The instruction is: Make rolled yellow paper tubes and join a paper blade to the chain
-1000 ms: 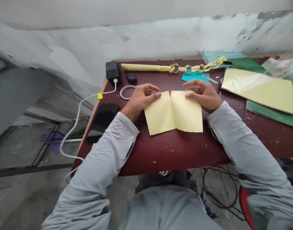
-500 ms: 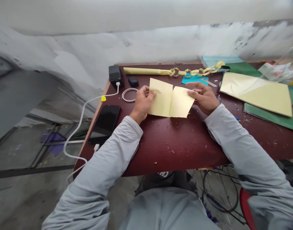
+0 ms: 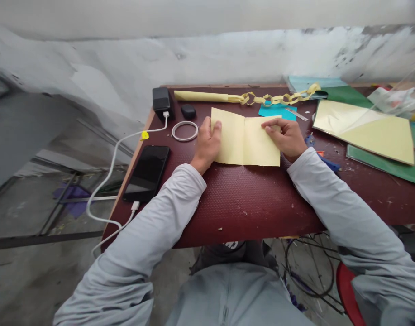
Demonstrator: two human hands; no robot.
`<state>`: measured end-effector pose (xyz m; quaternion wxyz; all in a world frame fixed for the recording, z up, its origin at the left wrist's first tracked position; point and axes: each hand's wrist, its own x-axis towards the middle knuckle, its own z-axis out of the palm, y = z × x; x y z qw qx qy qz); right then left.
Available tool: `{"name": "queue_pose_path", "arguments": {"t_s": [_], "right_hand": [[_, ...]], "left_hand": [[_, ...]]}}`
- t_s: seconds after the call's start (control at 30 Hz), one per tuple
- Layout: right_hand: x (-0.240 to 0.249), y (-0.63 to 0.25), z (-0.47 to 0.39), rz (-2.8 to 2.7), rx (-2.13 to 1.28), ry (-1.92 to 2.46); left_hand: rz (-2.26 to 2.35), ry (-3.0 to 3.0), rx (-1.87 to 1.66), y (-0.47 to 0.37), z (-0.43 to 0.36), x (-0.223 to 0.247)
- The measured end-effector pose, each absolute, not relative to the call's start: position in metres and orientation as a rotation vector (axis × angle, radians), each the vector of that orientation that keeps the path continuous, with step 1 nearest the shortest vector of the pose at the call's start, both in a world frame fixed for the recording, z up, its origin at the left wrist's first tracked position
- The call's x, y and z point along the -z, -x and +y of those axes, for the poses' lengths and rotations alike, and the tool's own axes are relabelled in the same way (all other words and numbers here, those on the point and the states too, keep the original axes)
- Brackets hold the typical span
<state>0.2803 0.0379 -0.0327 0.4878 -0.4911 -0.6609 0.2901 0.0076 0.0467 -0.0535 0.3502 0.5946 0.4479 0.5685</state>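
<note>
A pale yellow sheet of paper [image 3: 245,141] with a crease down its middle is spread between my hands, over the dark red table. My left hand [image 3: 208,142] grips its left edge, thumb on the front face. At the right edge, my right hand [image 3: 286,136] holds the sheet with thumb and index finger over its face; the fingers behind are partly hidden. Beyond the sheet lies a yellow paper chain [image 3: 282,98], joined to or touching a rolled yellow paper tube [image 3: 203,96]. A cyan paper piece [image 3: 267,111] with a metal blade [image 3: 297,114] on it sits behind my right hand.
On the left are a black phone [image 3: 148,172], a black charger [image 3: 162,102] with a white cable [image 3: 114,158], a small black case [image 3: 188,111] and a white ring [image 3: 185,131]. Yellow sheets [image 3: 366,131] and green sheets [image 3: 390,166] lie right. A blue tool [image 3: 329,164] is near my right wrist.
The sheet's right half has opened out flatter, from angled at the crease to nearly level with the left half. My right hand's fingers have shifted onto its face.
</note>
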Motion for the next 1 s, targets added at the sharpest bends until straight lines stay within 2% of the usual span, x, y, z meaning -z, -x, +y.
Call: {"name": "queue_pose_path", "arguments": {"t_s": [0.57,0.7,1.0], "right_hand": [[0.027,-0.287,0.041,-1.367,-0.782,1.104],[0.023,-0.288,0.037,-1.436,-0.934,1.079],[0.026,-0.289,0.035,-1.718,-0.990,1.099]], "left_hand": [[1.136,-1.200,-1.573,-0.003,0.064,0.065],[1.072,-1.220,-1.540,-0.004,0.059,0.058],[1.046,-1.367,-1.377,-0.004,0.045,0.055]]}}
